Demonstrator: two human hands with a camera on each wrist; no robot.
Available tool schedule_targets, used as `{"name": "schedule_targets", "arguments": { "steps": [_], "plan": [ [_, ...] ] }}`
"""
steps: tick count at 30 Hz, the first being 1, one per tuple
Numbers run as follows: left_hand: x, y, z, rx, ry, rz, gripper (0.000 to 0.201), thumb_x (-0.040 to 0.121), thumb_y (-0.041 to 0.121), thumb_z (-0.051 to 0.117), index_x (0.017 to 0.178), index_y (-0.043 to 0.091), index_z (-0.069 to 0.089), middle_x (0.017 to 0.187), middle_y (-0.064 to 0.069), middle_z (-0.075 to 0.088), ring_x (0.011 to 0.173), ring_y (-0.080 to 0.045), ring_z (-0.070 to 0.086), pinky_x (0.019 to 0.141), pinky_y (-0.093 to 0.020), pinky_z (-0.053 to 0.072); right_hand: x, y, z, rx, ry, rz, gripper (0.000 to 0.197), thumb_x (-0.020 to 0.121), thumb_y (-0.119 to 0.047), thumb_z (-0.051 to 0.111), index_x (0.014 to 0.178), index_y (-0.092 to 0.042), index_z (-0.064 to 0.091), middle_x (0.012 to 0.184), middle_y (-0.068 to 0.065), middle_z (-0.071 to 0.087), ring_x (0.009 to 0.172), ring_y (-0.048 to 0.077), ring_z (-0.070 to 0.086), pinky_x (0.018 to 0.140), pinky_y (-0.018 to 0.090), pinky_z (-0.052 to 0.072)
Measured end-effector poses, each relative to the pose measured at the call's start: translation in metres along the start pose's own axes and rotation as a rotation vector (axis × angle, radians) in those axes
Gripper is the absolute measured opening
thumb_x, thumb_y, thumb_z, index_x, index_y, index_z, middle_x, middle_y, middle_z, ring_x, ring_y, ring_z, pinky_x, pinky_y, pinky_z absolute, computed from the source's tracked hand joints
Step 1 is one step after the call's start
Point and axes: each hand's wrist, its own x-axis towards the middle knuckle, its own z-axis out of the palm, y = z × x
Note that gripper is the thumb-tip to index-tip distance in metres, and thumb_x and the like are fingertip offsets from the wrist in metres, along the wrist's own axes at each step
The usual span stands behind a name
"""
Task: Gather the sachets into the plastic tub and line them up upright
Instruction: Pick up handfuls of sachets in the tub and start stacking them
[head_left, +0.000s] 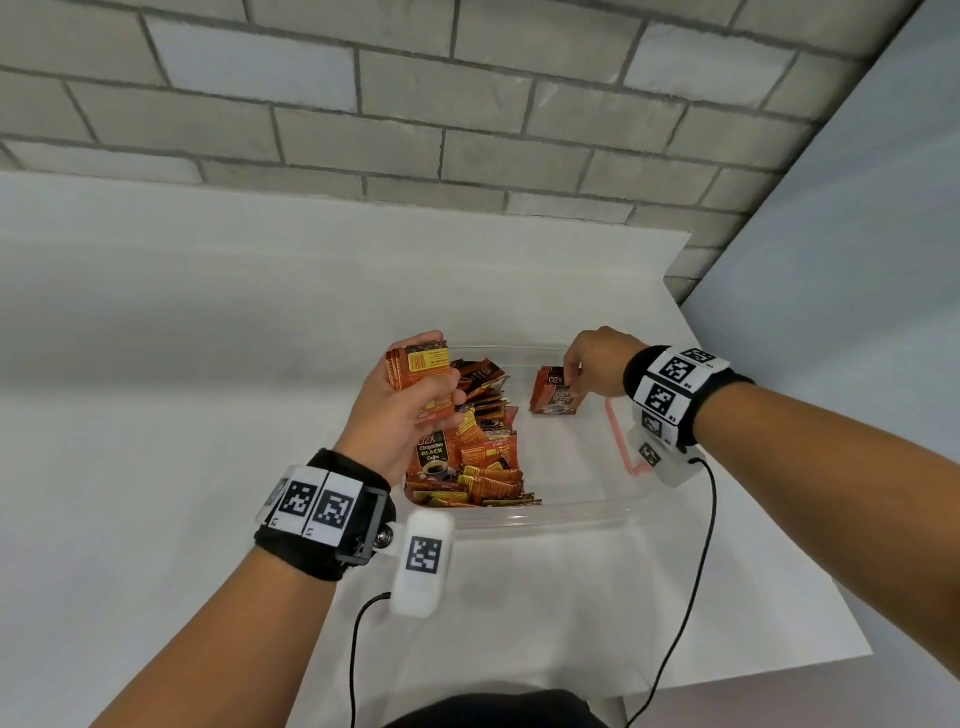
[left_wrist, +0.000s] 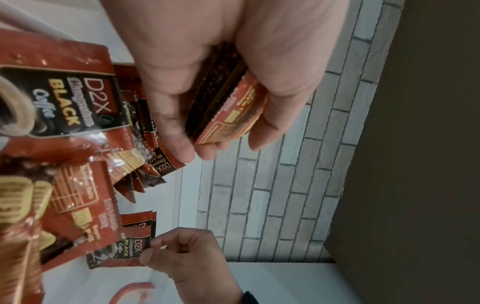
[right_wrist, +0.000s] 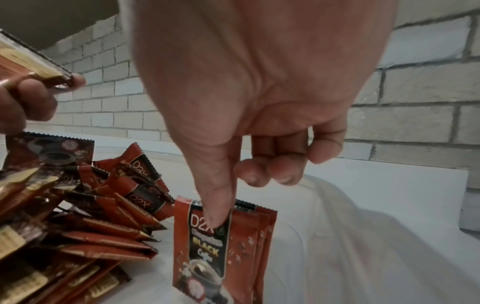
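My left hand (head_left: 400, 410) is gripping a stack of sachets (head_left: 422, 370), thumb across the front and fingers curled behind, and holding it above the left end of the clear plastic tub (head_left: 571, 512), which is standing on the white worktop (head_left: 182, 364) toward its right edge. My right hand (head_left: 597, 364) is pinching the top edge of a small upright group of sachets (head_left: 556, 397) between thumb and forefinger; these are standing on the tub floor toward its far right part, fronts facing me, the other fingers curled loosely beside them. A loose heap of sachets (head_left: 478, 457) is lying jumbled in the left half of the tub, just below my left hand and apart from the upright group. A red strip (head_left: 621, 441) is showing at the tub's right side. A grey brick wall (head_left: 467, 104) is rising behind the worktop's far edge.
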Motion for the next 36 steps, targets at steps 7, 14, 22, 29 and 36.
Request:
{"name": "schedule_targets", "arguments": {
  "steps": [7,14,22,29,36],
  "plan": [
    [0.001,0.0,0.001,-0.001,-0.004,0.001,0.037,0.085,0.002,0.062,0.116,0.022,0.059,0.091,-0.007,0.066,0.079,-0.021,0.066,0.068,-0.032,0.058,0.0,-0.003,0.001,-0.077,0.028,0.017,0.014,0.086,-0.023,0.066,0.097,-0.016,0.069,0.089,0.002,0.06,0.078,0.019,0.055,0.066,0.027,0.043],
    [0.001,0.0,0.0,0.004,0.005,-0.009,0.037,0.085,0.002,0.063,0.118,0.02,0.059,0.092,-0.008,0.066,0.08,-0.022,0.067,0.067,-0.031,0.058,0.005,-0.006,0.0,-0.167,0.101,0.027,0.022,0.085,-0.026,0.068,0.099,-0.01,0.065,0.098,0.007,0.063,0.08,0.023,0.057,0.067,0.028,0.044],
    [0.0,-0.002,-0.001,-0.013,0.018,-0.015,0.037,0.085,0.004,0.063,0.12,0.016,0.058,0.091,-0.008,0.067,0.078,-0.022,0.068,0.067,-0.033,0.058,0.004,-0.011,-0.003,-0.317,0.148,0.085,0.033,0.088,-0.03,0.063,0.072,-0.012,0.04,0.069,-0.001,0.036,0.061,0.017,0.043,0.066,0.03,0.035],
    [-0.003,-0.001,0.003,-0.154,-0.022,-0.149,0.014,0.096,0.009,0.044,0.104,0.003,0.053,0.087,-0.019,0.067,0.072,-0.03,0.071,0.06,-0.038,0.06,-0.006,-0.004,-0.006,-0.071,0.165,0.08,0.025,0.091,-0.035,0.056,0.091,-0.01,0.056,0.094,0.004,0.058,0.08,0.021,0.053,0.067,0.028,0.04],
    [-0.007,-0.002,0.02,-0.021,-0.094,-0.19,0.028,0.089,0.015,0.06,0.116,0.009,0.059,0.103,-0.014,0.07,0.088,-0.028,0.07,0.057,-0.035,0.059,-0.074,-0.03,-0.008,0.904,0.135,-0.292,0.028,0.088,-0.035,0.063,0.114,-0.025,0.062,0.085,-0.006,0.061,0.068,0.009,0.06,0.063,0.024,0.048]
  ]
}}
